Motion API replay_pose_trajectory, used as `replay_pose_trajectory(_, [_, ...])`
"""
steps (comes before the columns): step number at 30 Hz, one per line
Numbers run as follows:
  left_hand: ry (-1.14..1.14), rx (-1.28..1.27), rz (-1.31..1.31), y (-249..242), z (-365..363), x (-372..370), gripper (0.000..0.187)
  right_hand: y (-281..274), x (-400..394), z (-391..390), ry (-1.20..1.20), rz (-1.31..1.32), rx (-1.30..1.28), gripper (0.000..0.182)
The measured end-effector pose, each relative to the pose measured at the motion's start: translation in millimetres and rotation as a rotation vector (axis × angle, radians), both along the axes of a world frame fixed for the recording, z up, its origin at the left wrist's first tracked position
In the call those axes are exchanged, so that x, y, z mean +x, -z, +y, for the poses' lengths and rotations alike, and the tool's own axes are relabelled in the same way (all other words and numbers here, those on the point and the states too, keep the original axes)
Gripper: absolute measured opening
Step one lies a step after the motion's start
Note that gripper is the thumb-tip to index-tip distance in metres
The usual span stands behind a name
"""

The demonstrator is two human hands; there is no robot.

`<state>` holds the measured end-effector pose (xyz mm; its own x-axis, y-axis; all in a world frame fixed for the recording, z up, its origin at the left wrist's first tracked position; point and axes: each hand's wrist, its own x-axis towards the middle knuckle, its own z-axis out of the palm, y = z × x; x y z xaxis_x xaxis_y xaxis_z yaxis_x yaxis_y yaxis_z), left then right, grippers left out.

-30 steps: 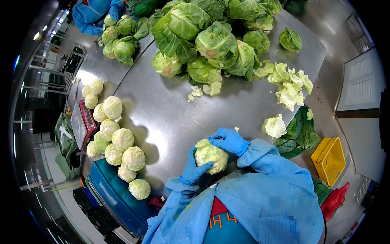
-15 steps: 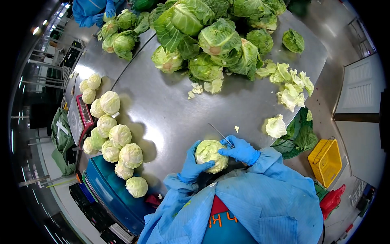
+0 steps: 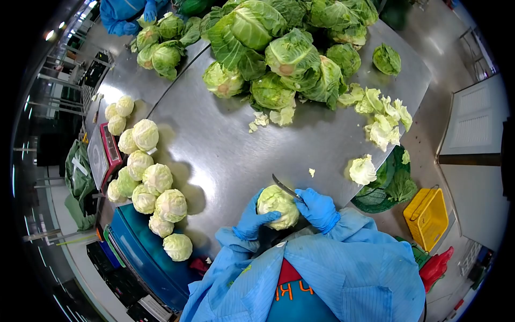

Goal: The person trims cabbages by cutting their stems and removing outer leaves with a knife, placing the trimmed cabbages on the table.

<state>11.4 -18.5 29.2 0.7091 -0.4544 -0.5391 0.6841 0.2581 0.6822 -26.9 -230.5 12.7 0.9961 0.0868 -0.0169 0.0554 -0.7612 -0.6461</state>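
Note:
A peeled pale-green cabbage [image 3: 278, 208] sits close in front of my body, near the table's front edge. My left hand [image 3: 253, 219], in a blue glove, grips it from the left side, thumb across its front. In my right hand [image 3: 318, 210], also blue-gloved, is a knife [image 3: 285, 187]. Its thin curved blade points up and left past the top of the cabbage. The right fingers are wrapped round the handle, which they mostly hide, right beside the cabbage.
Trimmed cabbages [image 3: 157, 178] line the left side beside a red-edged scale [image 3: 111, 151]. Untrimmed cabbages [image 3: 292, 52] are heaped at the back of the metal table [image 3: 230, 153]. Loose leaves [image 3: 384, 129] lie right. A yellow crate [image 3: 427, 219] stands below. Another person's gloved hand [image 3: 150, 11] shows far left.
My right hand has drawn a little right, its fingers off the cabbage. The knife has turned, showing its curved blade broader and lower over the cabbage's top. My left hand keeps its hold.

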Motion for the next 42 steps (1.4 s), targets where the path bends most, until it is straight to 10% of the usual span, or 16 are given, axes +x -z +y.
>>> replay_pose_trajectory(20, [0.064,-0.172,-0.052,22,6,-3,0.112,3,30,-42,0.319,0.080,0.401,0.016])
replay_pose_trajectory(32, [0.072,-0.333,-0.150,11,2,12,0.114,38,119,-91,0.488,0.003,-0.160,0.028])
replay_pose_trajectory(37, [-0.014,-0.390,-0.040,4,-7,16,0.106,-20,76,-58,-0.115,0.272,0.763,0.044])
replay_pose_trajectory(42, [-0.061,-0.318,-0.004,20,-1,11,0.097,-29,63,-42,-0.402,0.067,0.561,0.050])
